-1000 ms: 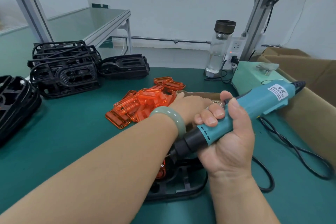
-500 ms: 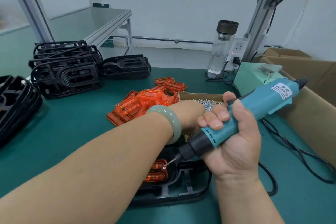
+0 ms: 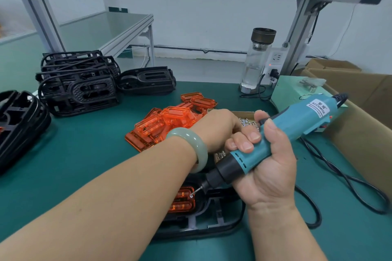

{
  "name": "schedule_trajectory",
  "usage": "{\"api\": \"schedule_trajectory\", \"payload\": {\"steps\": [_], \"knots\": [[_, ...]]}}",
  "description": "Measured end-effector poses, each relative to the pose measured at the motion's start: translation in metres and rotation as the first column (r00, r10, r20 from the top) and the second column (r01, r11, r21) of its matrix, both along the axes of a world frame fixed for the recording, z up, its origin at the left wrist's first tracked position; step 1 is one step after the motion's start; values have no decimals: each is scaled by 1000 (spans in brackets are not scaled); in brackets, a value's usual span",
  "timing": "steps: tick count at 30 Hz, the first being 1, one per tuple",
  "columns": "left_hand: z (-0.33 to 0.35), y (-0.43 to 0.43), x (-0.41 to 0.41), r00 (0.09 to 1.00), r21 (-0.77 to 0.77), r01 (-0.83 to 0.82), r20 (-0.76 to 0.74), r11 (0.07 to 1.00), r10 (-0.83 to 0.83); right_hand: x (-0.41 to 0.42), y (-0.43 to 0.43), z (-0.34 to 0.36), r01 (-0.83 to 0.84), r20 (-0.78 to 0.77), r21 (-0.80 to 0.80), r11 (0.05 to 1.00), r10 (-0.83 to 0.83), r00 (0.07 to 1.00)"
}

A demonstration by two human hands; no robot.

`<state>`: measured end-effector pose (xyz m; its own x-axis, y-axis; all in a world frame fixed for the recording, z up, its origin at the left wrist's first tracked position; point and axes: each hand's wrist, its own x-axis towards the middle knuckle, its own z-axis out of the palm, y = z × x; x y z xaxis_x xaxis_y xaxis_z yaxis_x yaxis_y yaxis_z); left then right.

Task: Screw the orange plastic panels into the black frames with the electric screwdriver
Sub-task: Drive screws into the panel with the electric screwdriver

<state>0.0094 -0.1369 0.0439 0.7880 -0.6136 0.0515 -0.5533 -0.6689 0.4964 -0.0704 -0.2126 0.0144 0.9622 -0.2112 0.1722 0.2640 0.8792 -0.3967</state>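
above the frame [image 3: 201,231], right hand [image 3: 269,167] round tilted screwdriver [image 3: 297,126]

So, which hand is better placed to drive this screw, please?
The right hand: it grips the electric screwdriver, its bit on the screw at the orange panel. The left hand is by the loose screws.

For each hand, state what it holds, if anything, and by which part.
The right hand grips the electric screwdriver round its teal body, behind the black nose. The left hand hides its fingers, so its hold cannot be told.
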Motion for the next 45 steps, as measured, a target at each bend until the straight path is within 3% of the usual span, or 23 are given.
{"api": "schedule_trajectory", "payload": {"steps": [10, 19, 24, 28, 32, 37, 40, 45], "knots": [[-3, 3, 1, 996, -85, -87, -29, 993, 84, 2, 3, 1, -99, 40, 12, 995, 98, 994], [-5, 2, 0, 990, -189, -120, -89, 975, 105, 1, 3, 2, -35, 0, -8, 999, 35, 999], [-10, 0, 1, 966, -281, -190, -224, 941, 128, 1, 3, 2, -35, 12, -3, 999, 35, 999], [-14, -1, 1, 881, -421, -334, -459, 843, 119, 1, 2, 2, -32, 9, 9, 999, 31, 999], [-11, -3, -2, 783, -525, -501, -614, 688, 101, 1, 1, 3, -20, -14, 6, 1000, 20, 1000], [-1, 10, -4, 562, -498, -737, -827, 457, 6, 0, 0, 4, -3, -19, -3, 1000, 3, 1000], [-3, 28, -14, 434, -469, -814, -883, 342, -178, 0, 0, 5, 8, -31, -20, 1000, -9, 999], [-11, 54, -39, 387, -426, -904, -859, 48, -334, 0, 0, 3, 28, -61, -23, 999, -30, 998]]}}
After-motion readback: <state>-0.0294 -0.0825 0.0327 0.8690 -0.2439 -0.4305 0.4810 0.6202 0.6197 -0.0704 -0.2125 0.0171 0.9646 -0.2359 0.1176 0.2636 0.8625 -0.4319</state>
